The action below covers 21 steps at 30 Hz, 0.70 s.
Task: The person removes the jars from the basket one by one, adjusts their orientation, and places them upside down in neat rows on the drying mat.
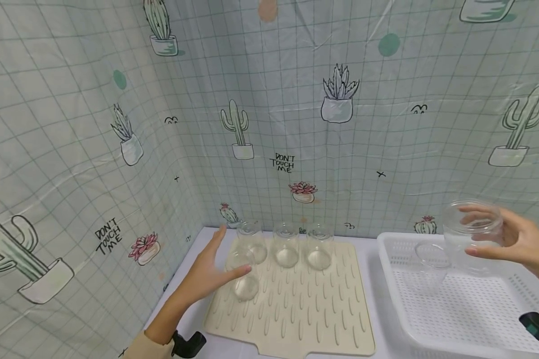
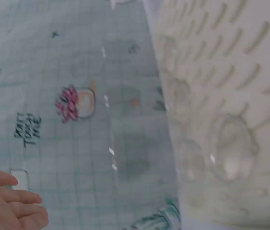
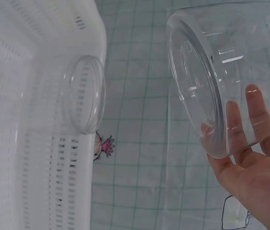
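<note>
My right hand grips a clear jar above the white basket, with the thumb in front and fingers behind its wall. In the right wrist view the fingers show through the jar. A second clear jar stands inside the basket, to the left of the held one. My left hand hovers with fingers spread beside the nearest clear jar on the beige ridged mat. The left wrist view shows that hand holding nothing. Behind are three more clear jars in a row.
The mat and the basket sit side by side on a white table. A grid-patterned curtain with cactus prints hangs close behind and along the left side. The basket has a raised rim and perforated walls.
</note>
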Motion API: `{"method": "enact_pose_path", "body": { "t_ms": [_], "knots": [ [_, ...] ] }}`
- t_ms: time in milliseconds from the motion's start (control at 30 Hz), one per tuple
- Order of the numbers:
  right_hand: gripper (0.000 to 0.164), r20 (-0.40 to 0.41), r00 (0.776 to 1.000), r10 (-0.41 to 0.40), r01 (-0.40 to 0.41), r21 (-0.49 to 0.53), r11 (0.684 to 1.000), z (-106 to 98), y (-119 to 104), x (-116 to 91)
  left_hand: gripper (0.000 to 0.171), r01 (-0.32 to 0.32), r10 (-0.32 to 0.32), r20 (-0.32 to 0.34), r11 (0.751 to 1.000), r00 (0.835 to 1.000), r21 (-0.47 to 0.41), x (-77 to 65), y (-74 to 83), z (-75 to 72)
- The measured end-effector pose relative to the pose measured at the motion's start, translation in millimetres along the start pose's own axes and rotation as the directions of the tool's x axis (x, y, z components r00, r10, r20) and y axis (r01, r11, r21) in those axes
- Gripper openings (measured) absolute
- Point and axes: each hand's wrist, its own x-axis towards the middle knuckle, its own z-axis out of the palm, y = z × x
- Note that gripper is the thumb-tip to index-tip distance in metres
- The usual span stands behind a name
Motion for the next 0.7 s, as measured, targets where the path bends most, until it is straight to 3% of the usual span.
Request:
{"method": "enact_pose_path", "body": {
  "t_ms": [200, 400, 567, 700],
  "knots": [
    [0.079, 0.008, 0.999, -0.039, 0.038, 0.051, 0.998, 6.7, -29.0, 6.1, 0.098, -0.018, 0.019, 0.005, 0.997, 1.0, -0.081, 11.9, 28.8, 4.0],
    [0.082, -0.022, 0.999, -0.048, 0.048, 0.002, 0.999, 22.4, -51.2, 15.1, 0.093, -0.075, 0.079, 0.018, 0.986, 0.997, -0.148, 25.5, 51.1, 11.9],
    [0.083, -0.043, 0.996, -0.072, 0.069, -0.069, 0.995, 36.1, -67.8, 23.2, 0.089, -0.139, 0.157, 0.044, 0.953, 0.987, -0.267, 37.2, 69.1, 21.0],
    [0.081, -0.057, 0.991, -0.124, 0.119, -0.078, 0.99, 47.7, -80.2, 28.6, 0.088, -0.148, 0.187, 0.089, 0.933, 0.978, -0.329, 45.0, 86.4, 29.8]
  ]
}}
